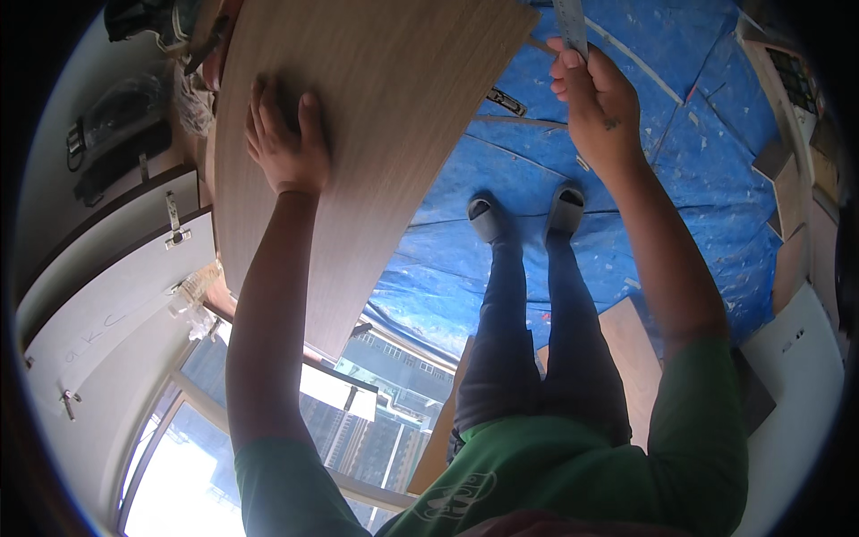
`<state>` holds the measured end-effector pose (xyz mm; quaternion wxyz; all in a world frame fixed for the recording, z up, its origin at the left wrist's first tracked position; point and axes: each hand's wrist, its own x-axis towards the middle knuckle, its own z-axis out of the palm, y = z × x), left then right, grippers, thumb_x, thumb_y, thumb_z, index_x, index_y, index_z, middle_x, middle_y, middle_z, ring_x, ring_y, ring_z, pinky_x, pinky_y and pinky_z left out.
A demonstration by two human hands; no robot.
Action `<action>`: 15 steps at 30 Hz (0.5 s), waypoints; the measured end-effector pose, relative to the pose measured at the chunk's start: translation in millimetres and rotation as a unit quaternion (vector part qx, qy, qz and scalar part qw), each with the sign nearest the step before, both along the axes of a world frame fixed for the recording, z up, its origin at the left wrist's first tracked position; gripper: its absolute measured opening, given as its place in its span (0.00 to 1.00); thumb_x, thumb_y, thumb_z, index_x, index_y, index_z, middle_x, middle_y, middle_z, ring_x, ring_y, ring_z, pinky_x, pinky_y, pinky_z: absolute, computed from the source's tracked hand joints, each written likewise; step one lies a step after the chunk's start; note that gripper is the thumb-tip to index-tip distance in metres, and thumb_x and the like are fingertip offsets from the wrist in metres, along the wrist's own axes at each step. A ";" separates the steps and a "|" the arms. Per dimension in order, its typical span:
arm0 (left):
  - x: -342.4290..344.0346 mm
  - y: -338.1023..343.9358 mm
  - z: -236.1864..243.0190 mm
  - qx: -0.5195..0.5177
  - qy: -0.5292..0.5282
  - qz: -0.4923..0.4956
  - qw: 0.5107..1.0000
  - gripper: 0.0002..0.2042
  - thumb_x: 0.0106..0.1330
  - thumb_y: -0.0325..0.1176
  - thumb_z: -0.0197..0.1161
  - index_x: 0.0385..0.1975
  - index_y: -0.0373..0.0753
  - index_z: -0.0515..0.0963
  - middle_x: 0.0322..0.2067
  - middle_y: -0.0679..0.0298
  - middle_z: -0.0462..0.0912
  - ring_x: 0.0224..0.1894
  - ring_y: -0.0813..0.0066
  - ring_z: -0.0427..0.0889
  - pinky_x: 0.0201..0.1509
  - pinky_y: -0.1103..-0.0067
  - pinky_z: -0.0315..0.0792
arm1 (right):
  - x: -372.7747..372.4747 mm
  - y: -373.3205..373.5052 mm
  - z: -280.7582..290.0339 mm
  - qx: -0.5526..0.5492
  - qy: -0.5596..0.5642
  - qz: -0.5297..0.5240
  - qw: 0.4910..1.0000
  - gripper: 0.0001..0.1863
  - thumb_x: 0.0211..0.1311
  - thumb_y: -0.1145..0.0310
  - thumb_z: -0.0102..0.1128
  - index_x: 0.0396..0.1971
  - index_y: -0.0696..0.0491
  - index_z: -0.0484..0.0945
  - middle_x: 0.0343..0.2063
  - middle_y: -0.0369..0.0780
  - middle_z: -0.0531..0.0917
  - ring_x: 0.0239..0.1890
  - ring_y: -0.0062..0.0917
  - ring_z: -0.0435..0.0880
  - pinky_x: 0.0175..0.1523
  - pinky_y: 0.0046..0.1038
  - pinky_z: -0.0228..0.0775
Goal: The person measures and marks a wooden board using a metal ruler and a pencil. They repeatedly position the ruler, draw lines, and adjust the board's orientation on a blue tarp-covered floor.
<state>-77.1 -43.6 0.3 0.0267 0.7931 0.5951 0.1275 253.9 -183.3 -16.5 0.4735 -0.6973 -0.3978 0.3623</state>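
A long wood-grain panel (394, 98) spans the upper left of the view, its right edge slanting over the floor. On its face lies my left hand (286, 148), palm down, fingers spread, holding nothing. Off to the right of the panel, my right hand (595, 98) is closed around the lower end of a metal ruler (571, 20), with the thumb along it. The ruler points away from me, and its far end runs out of the picture. Beyond the panel's right edge, a small metal hinge (507, 101) lies on the floor.
A blue tarp (698, 170) speckled with scraps covers the floor under my sandals (484, 218). White door panels with hinges (107, 304) lean at the left. A window (170, 447) is at the lower left. Board offcuts (626, 336) lie near my legs; more pieces (792, 259) stand at the right.
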 end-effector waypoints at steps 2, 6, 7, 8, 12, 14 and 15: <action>0.6 -0.7 1.0 -0.003 0.003 0.006 1.000 0.33 0.73 0.57 0.55 0.71 0.42 0.66 0.75 0.56 0.63 0.77 0.52 0.59 0.79 0.54 0.47 | -6.9 -7.7 27.9 -0.061 0.156 0.005 0.986 0.23 0.81 0.52 0.50 0.59 0.56 0.78 0.32 0.36 0.81 0.34 0.19 0.79 0.40 0.26 0.74; 2.3 1.3 -0.2 -0.002 0.001 0.000 1.000 0.33 0.73 0.57 0.55 0.71 0.42 0.66 0.75 0.56 0.63 0.77 0.52 0.58 0.79 0.54 0.47 | 3.1 -15.5 13.9 -0.128 0.242 0.000 0.962 0.23 0.80 0.53 0.52 0.59 0.56 0.77 0.33 0.38 0.83 0.31 0.20 0.80 0.38 0.26 0.76; 3.1 2.1 -0.4 -0.001 -0.002 -0.004 1.000 0.33 0.73 0.57 0.55 0.71 0.42 0.66 0.75 0.56 0.63 0.77 0.52 0.58 0.79 0.54 0.47 | 6.7 -17.7 8.0 -0.107 0.268 -0.010 0.958 0.22 0.80 0.53 0.53 0.59 0.56 0.77 0.33 0.39 0.83 0.31 0.20 0.80 0.38 0.27 0.76; 1.3 0.8 -0.7 -0.002 -0.002 -0.004 1.000 0.33 0.73 0.57 0.55 0.71 0.42 0.66 0.75 0.56 0.63 0.77 0.52 0.58 0.79 0.54 0.47 | 6.8 -19.8 4.1 -0.088 0.295 -0.016 0.951 0.22 0.79 0.54 0.54 0.59 0.56 0.76 0.33 0.39 0.83 0.30 0.21 0.81 0.38 0.28 0.77; 3.6 5.6 -2.2 -0.004 -0.009 0.000 1.000 0.33 0.73 0.57 0.55 0.71 0.43 0.66 0.75 0.56 0.63 0.77 0.53 0.57 0.79 0.54 0.47 | -17.5 -64.1 28.4 -0.075 0.512 -0.039 0.855 0.25 0.77 0.50 0.56 0.56 0.58 0.74 0.31 0.42 0.83 0.33 0.28 0.85 0.39 0.32 0.79; 1.8 1.6 0.1 -0.007 0.003 0.001 1.000 0.34 0.73 0.58 0.54 0.72 0.43 0.66 0.76 0.57 0.62 0.77 0.53 0.57 0.79 0.54 0.47 | -45.9 -102.7 -4.9 -0.115 0.534 -0.076 0.834 0.23 0.78 0.50 0.55 0.53 0.56 0.75 0.26 0.38 0.80 0.30 0.27 0.82 0.40 0.32 0.77; 1.4 0.2 0.9 -0.010 0.003 0.005 1.000 0.34 0.73 0.58 0.54 0.72 0.43 0.66 0.76 0.58 0.62 0.78 0.54 0.57 0.79 0.54 0.47 | -42.1 -106.9 -7.3 -0.133 0.539 -0.079 0.828 0.22 0.77 0.50 0.56 0.52 0.56 0.75 0.25 0.37 0.78 0.29 0.27 0.81 0.39 0.32 0.76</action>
